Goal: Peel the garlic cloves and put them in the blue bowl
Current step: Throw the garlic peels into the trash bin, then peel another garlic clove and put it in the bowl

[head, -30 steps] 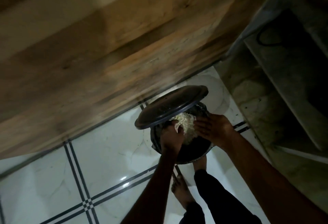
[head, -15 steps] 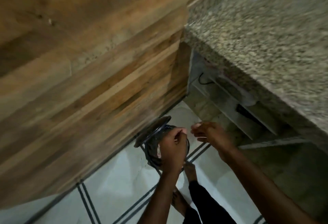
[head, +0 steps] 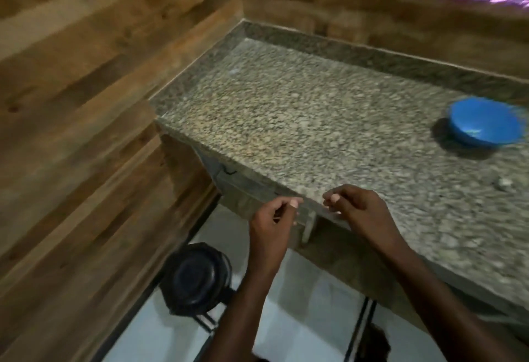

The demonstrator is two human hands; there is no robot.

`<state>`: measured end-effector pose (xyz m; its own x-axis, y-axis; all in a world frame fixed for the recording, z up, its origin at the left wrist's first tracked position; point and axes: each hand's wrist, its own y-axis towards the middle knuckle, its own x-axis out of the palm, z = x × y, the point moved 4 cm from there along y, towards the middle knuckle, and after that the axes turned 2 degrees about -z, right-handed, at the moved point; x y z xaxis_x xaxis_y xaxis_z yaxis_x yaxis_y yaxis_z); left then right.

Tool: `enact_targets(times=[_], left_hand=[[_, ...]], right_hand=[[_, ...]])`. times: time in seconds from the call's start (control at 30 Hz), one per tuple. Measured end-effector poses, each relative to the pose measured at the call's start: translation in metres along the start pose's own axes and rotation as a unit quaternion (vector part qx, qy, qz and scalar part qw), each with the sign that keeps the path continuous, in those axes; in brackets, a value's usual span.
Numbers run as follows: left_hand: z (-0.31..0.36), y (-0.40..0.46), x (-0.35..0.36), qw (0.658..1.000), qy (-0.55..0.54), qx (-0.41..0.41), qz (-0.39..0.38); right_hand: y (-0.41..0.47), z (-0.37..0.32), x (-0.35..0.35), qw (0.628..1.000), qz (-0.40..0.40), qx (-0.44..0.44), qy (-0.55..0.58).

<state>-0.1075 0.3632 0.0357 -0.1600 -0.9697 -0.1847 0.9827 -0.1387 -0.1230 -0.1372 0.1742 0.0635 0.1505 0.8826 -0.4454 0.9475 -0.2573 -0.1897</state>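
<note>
The blue bowl [head: 483, 122] stands on the speckled granite counter [head: 300, 121], far right and toward the back; blur hides what it holds. A small pale piece [head: 503, 182], perhaps a garlic clove, lies on the counter in front of the bowl. My left hand [head: 272, 224] hovers just off the counter's front edge, fingers loosely curled, nothing visible in it. My right hand [head: 357, 209] is over the counter's edge beside it, also loosely curled and with nothing visible in it. Both hands are well left of the bowl.
A black bin [head: 197, 278] with its lid down stands on the white tiled floor [head: 300, 318] below my left hand, against the wood-panelled wall [head: 86, 132]. Wood panelling also runs behind the counter. A foot shows at the bottom.
The view has lifted from the bin to the counter. The bin lid, raised a second ago, is down. Both hands have come up from the bin to the counter's edge.
</note>
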Motion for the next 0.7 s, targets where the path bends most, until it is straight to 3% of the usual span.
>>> enact_targets(times=[0.27,0.47,0.57,0.7], left_hand=[[0.048,-0.014,0.238,0.994,0.012,0.023,-0.110],[0.046,0.005,0.366,0.968,0.135,0.096,-0.190],[0.033,0.023,0.414,0.940,0.211,0.124,-0.238],[0.012,0.046,0.457,0.869,0.352,0.212,-0.277]], right_hand=[[-0.024,0.127,-0.211,0.990,0.123,0.062,0.017],[-0.029,0.201,-0.306,0.970,0.201,0.122,-0.059],[-0.018,0.234,-0.329,0.959,0.213,0.149,-0.112],[0.003,0.271,-0.348,0.935,0.241,0.177,-0.193]])
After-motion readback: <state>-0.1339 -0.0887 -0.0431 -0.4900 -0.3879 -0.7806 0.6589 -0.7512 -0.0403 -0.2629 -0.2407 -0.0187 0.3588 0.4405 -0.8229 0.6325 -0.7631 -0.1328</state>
